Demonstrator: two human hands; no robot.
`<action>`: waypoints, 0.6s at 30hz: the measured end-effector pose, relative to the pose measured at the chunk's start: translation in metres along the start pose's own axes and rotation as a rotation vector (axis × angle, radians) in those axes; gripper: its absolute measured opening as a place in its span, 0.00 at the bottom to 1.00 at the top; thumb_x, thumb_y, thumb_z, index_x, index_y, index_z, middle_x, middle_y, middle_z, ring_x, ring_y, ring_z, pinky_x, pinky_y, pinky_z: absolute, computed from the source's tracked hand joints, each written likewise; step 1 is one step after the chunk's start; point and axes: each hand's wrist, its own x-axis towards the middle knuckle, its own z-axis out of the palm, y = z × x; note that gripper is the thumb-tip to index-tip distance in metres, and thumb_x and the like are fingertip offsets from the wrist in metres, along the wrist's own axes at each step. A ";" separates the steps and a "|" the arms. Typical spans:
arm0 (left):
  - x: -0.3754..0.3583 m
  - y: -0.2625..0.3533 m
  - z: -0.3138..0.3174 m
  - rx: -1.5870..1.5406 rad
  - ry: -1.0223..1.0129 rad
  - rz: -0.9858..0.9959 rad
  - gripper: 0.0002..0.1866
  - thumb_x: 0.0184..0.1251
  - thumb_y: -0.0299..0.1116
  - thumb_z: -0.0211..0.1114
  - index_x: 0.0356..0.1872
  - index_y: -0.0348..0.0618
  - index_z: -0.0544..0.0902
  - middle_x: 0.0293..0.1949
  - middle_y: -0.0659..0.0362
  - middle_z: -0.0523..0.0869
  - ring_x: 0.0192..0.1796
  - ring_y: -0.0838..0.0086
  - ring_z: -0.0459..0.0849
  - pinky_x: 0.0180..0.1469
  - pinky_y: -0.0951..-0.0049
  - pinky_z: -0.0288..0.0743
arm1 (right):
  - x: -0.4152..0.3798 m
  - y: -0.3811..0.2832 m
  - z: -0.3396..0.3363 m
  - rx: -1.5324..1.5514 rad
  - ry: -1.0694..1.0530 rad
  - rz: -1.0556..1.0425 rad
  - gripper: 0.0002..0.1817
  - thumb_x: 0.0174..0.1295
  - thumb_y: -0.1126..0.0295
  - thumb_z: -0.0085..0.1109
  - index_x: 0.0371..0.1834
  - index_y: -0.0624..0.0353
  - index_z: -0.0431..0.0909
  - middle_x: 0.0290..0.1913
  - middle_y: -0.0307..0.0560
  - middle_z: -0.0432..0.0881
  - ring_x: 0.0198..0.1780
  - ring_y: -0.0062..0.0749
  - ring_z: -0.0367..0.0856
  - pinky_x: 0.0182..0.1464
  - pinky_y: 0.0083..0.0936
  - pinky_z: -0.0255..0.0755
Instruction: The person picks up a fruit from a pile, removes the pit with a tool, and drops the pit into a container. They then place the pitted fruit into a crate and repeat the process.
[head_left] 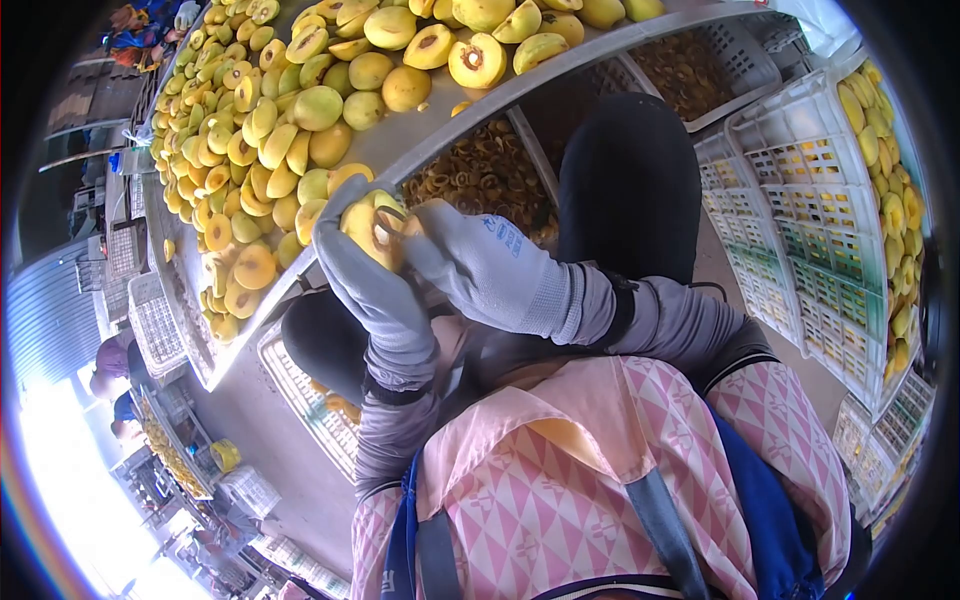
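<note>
My left hand (372, 295), in a pale grey glove, is closed around a halved yellow peach (360, 222) near the table's edge. Its cut face is turned towards my right hand (485, 262), also gloved. The right fingers are closed on a small pitting knife (390, 212) whose thin curved blade lies against the centre of the peach half. Most of the knife's handle is hidden by the fingers. Many halved yellow peaches (316, 108) are heaped on the metal table (425, 135) just beyond my hands, some with brown centres.
Under the table edge, a crate holds brown peach pits (490, 165); another crate (745, 60) stands farther right. Tall white crates (800, 200) with peach halves stand on my right. A white crate (295, 375) sits at my left leg. Other people (120, 365) are at the far left.
</note>
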 end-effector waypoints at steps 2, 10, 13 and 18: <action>0.000 -0.003 0.001 0.023 0.002 0.028 0.17 0.77 0.30 0.56 0.60 0.30 0.75 0.58 0.48 0.80 0.58 0.62 0.79 0.64 0.63 0.73 | 0.002 -0.005 -0.002 0.035 -0.025 0.024 0.09 0.78 0.65 0.53 0.48 0.60 0.71 0.33 0.59 0.80 0.35 0.61 0.82 0.32 0.45 0.73; 0.003 0.005 0.007 -0.121 0.021 -0.064 0.15 0.77 0.28 0.57 0.58 0.29 0.76 0.57 0.48 0.80 0.57 0.62 0.79 0.64 0.65 0.73 | 0.001 0.003 -0.002 -0.028 -0.043 -0.021 0.08 0.75 0.69 0.54 0.48 0.61 0.71 0.34 0.59 0.79 0.35 0.61 0.82 0.33 0.45 0.73; 0.002 -0.002 0.007 -0.087 0.017 0.001 0.13 0.77 0.28 0.57 0.56 0.29 0.76 0.56 0.48 0.81 0.57 0.63 0.80 0.62 0.65 0.75 | 0.001 0.004 -0.002 -0.018 -0.057 -0.016 0.09 0.74 0.69 0.56 0.49 0.61 0.71 0.34 0.59 0.79 0.35 0.61 0.82 0.33 0.45 0.73; 0.008 0.007 0.004 -0.271 -0.007 -0.218 0.13 0.79 0.30 0.55 0.55 0.31 0.75 0.54 0.49 0.82 0.53 0.64 0.83 0.59 0.65 0.78 | 0.000 0.002 -0.004 -0.091 -0.056 -0.015 0.10 0.72 0.68 0.59 0.48 0.61 0.72 0.35 0.59 0.81 0.34 0.60 0.82 0.34 0.45 0.74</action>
